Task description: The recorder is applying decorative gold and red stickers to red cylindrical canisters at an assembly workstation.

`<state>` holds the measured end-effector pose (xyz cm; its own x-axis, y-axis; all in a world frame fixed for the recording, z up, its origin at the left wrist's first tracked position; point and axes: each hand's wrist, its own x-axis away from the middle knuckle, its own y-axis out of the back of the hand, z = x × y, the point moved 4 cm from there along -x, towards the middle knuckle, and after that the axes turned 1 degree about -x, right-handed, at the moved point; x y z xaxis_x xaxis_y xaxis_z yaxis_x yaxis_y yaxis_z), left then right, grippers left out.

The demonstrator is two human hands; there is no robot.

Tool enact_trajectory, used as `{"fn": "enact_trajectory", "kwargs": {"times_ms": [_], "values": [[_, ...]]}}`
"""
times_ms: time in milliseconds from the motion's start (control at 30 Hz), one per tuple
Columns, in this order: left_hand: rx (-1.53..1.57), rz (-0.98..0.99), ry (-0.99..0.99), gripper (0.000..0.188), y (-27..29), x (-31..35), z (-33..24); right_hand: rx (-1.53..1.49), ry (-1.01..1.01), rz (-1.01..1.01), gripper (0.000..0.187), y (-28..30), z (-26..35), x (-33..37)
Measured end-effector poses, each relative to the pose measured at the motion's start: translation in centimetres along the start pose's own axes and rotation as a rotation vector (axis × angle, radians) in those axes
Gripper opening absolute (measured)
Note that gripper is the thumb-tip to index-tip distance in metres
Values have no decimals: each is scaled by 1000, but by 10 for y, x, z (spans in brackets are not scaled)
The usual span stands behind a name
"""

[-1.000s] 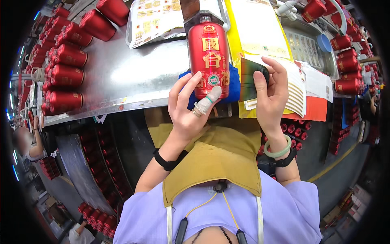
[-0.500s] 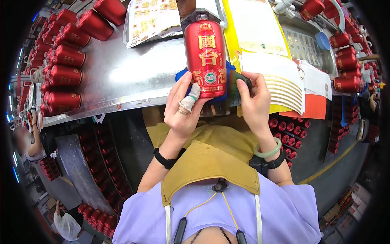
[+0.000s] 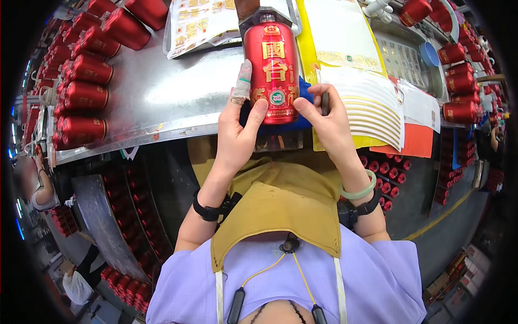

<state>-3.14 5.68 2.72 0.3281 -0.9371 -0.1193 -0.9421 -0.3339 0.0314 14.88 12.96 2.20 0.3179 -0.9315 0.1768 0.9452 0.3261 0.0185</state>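
A red bottle (image 3: 274, 81) with gold characters and a small green-and-white emblem lies on a blue cloth (image 3: 304, 89) at the worktable's near edge, its neck pointing away from me. My left hand (image 3: 237, 129) is closed around its lower left side, thumb on the front; a whitish finger cover with a green band is on one finger. My right hand (image 3: 330, 121) has its thumb at the bottle's lower right edge. A small dark flat piece (image 3: 325, 103) is held among its bent fingers; its exact kind is unclear.
Sheets of gold decals (image 3: 202, 24) lie on a tray at the far left. Fanned white sheets (image 3: 372, 108) sit to the right, beside a metal basin (image 3: 402, 59). Red bottles (image 3: 86, 97) crowd the table's left end. Other people are at the left rim.
My left hand has shifted to the bottle's left side, its thumb now on the front. The right hand has drawn the dark piece up off the cloth and brought its thumb to the bottle.
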Motion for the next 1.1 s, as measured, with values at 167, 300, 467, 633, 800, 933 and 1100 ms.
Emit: {"fn": "enact_trajectory", "kwargs": {"times_ms": [167, 300, 467, 633, 800, 933, 1100], "values": [[2, 84, 75, 52, 6, 2, 12, 33, -44, 54, 47, -3, -2, -3], [-42, 51, 53, 49, 7, 3, 12, 27, -28, 104, 48, -2, 2, -2], [-1, 43, 33, 51, 3, 1, 6, 25, -30, 128, 48, 1, 2, -2], [-10, 47, 16, 51, 7, -2, 6, -195, -153, 129, 36, 3, 7, 2], [49, 130, 87, 50, 13, -2, 4, -93, -108, 109, 33, 2, 6, 4], [-142, 39, -77, 48, 8, -2, -3, -76, -51, 107, 33, 0, 4, 3], [27, 151, 65, 55, 13, -1, 8, -115, -68, 169, 39, 3, 4, 5]]}}
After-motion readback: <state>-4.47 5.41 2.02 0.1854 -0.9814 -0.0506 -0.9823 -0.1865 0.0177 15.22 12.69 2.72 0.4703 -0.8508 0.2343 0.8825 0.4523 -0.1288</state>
